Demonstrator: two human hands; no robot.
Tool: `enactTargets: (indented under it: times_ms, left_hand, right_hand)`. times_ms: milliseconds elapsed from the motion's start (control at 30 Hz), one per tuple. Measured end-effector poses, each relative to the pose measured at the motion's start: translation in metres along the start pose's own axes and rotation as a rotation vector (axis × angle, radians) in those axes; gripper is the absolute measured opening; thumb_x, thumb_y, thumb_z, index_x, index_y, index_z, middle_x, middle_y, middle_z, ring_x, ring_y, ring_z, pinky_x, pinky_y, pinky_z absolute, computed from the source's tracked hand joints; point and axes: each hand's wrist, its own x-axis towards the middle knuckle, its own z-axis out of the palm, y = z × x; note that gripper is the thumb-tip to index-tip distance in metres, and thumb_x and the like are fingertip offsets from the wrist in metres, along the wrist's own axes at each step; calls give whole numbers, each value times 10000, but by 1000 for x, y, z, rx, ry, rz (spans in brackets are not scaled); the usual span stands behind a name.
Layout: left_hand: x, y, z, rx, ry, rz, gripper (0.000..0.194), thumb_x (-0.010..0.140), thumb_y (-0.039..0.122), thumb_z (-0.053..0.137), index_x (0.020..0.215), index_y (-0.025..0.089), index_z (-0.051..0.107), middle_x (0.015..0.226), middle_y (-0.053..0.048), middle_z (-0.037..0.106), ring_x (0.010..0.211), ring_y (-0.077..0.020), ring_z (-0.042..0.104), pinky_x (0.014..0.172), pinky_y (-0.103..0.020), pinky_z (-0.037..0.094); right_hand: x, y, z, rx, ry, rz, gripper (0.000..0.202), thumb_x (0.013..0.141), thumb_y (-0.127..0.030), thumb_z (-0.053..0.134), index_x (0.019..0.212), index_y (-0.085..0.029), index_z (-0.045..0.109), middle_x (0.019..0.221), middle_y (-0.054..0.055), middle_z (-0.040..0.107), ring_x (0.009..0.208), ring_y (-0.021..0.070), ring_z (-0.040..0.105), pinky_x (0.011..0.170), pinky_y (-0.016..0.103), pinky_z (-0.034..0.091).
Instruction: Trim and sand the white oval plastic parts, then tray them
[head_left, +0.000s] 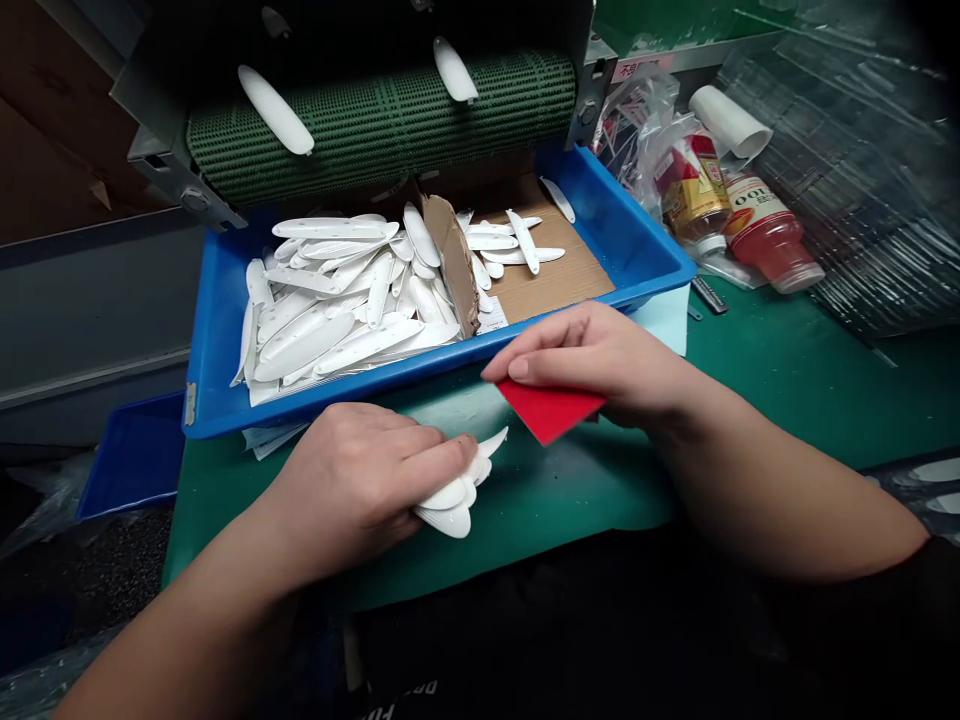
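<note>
My left hand [375, 470] is closed around a bunch of white oval plastic parts [454, 495], whose rounded tips stick out past the thumb. Between thumb and fingers, my right hand [592, 360] pinches a flat red square piece [551, 410], one corner pointing down. Both hands are above the green table, in front of a blue bin [360, 375]. Many similar long white parts [337, 300] are heaped in the bin's left side. A few more white parts [525, 240] lie on cardboard in its right side.
A green conveyor belt [390, 120] behind the bin carries white parts. A cardboard divider [450, 260] splits the bin. Bottles [772, 230], a white roll [727, 120] and clear plastic trays [885, 180] stand at the right. Another blue bin [135, 455] is at lower left.
</note>
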Motion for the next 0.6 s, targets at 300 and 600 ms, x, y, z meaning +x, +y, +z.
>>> enactTargets:
  times_ms: [300, 600]
  left_hand:
    - [-2, -1, 2, 138, -212, 75, 174, 947, 304, 574, 910, 296, 744, 669, -39, 688, 643, -214, 675, 614, -300, 486]
    - [0, -1, 1, 46, -143, 128, 124, 914, 210, 640, 957, 288, 727, 694, -11, 712, 620, -199, 681, 593, -295, 450]
  right_hand:
    - [0, 0, -3, -78, -5, 15, 314, 868, -424, 731, 1044, -200, 862, 758, 38, 737, 603, 147, 587, 521, 251, 387]
    - [10, 6, -8, -408, 49, 6, 230, 856, -278, 712, 1004, -205, 871, 873, 40, 786, 738, 200, 678, 612, 272, 459]
